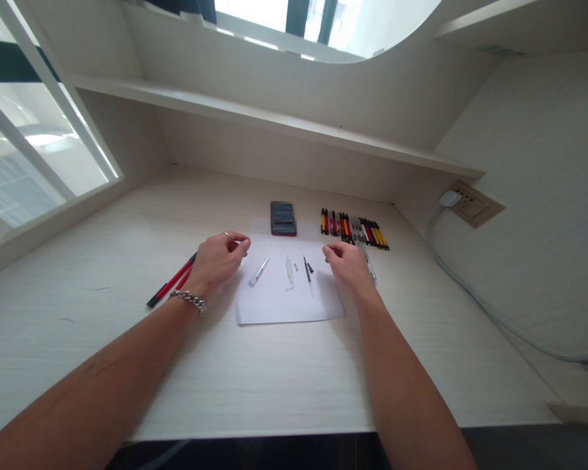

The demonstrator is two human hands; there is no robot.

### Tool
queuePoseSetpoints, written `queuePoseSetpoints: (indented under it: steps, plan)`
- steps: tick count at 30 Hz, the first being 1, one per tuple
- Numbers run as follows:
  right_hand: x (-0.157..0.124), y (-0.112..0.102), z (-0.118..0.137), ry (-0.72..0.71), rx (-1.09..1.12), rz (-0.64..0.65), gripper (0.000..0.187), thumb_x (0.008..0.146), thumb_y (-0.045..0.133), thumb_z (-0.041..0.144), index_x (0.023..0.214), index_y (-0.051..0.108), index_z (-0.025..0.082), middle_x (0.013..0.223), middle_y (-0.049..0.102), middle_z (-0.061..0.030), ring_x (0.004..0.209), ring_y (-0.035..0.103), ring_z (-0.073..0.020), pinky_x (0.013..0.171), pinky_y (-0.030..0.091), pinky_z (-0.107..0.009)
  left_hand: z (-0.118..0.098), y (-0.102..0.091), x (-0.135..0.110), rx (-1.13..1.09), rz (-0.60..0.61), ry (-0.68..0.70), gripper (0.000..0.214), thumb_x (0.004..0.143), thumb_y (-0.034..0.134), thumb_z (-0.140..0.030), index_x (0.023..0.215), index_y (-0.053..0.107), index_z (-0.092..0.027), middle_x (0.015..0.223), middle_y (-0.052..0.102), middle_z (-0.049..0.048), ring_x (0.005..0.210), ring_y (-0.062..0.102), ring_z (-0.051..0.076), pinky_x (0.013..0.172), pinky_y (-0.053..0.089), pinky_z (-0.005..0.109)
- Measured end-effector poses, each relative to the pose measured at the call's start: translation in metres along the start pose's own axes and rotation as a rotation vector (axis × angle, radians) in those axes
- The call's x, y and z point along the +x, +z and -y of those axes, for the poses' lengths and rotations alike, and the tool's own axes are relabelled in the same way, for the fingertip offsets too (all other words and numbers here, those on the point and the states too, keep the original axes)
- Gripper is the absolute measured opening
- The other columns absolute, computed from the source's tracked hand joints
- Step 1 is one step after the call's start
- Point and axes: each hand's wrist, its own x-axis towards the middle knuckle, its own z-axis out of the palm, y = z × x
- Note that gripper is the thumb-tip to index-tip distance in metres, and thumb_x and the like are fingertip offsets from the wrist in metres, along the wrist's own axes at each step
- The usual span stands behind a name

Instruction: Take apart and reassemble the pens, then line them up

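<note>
A white sheet of paper point(284, 297) lies on the desk with taken-apart pen pieces on it: a clear barrel point(258, 271), a clear sleeve point(289, 271), a thin dark refill point(307, 269) and tiny bits beside it. My left hand point(218, 260) hovers at the sheet's left edge, fingers curled with thumb and forefinger pinched; nothing shows between them. A chain bracelet circles that wrist. My right hand point(347, 262) rests at the sheet's right edge, fingers curled down, next to a clear pen point(371, 266). What it holds, if anything, is hidden.
A row of several red, yellow and black pens point(355, 228) lies behind the right hand. Two red pens point(172, 282) lie left of my left hand. A dark phone point(282, 218) sits behind the sheet. A wall socket point(470, 203) with a grey cable is at right.
</note>
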Motion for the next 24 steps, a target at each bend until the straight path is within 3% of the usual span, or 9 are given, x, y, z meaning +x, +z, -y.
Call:
queuePoseSetpoints:
  steps: [8, 13, 18, 24]
  plan:
    - [0.004, -0.008, -0.014, 0.074, -0.006, -0.096, 0.038, 0.083, 0.048, 0.047, 0.089, 0.071, 0.017, 0.076, 0.069, -0.0062, 0.067, 0.061, -0.0171, 0.062, 0.043, -0.027, 0.007, -0.017, 0.006, 0.068, -0.075, -0.088, 0.040, 0.080, 0.050, -0.054, 0.083, 0.070, -0.020, 0.068, 0.071, 0.0048, 0.063, 0.061, 0.020, 0.059, 0.040, 0.029]
    - [0.003, -0.009, -0.014, 0.066, -0.026, -0.101, 0.039, 0.084, 0.047, 0.047, 0.086, 0.071, 0.017, 0.076, 0.069, -0.0055, 0.065, 0.060, -0.0168, 0.059, 0.040, -0.026, 0.003, -0.012, 0.003, 0.188, 0.006, -0.032, 0.038, 0.080, 0.051, -0.053, 0.078, 0.073, -0.021, 0.076, 0.072, 0.0057, 0.069, 0.062, 0.022, 0.061, 0.039, 0.030]
    - [0.001, -0.008, -0.004, 0.039, -0.031, 0.002, 0.032, 0.086, 0.047, 0.039, 0.084, 0.070, 0.018, 0.072, 0.069, -0.0039, 0.066, 0.060, -0.0164, 0.060, 0.040, -0.026, -0.004, 0.001, -0.004, 0.237, 0.123, 0.101, 0.036, 0.081, 0.050, -0.049, 0.081, 0.074, -0.021, 0.080, 0.072, 0.0078, 0.072, 0.061, 0.023, 0.066, 0.039, 0.031]
    - [-0.010, -0.001, 0.017, -0.149, -0.010, 0.123, 0.019, 0.084, 0.055, 0.029, 0.090, 0.071, 0.022, 0.083, 0.071, -0.0018, 0.074, 0.061, -0.0144, 0.068, 0.042, -0.024, -0.006, 0.017, -0.014, 0.224, 0.219, 0.222, 0.038, 0.079, 0.052, -0.052, 0.087, 0.070, -0.019, 0.086, 0.067, 0.0112, 0.075, 0.058, 0.025, 0.069, 0.039, 0.033]
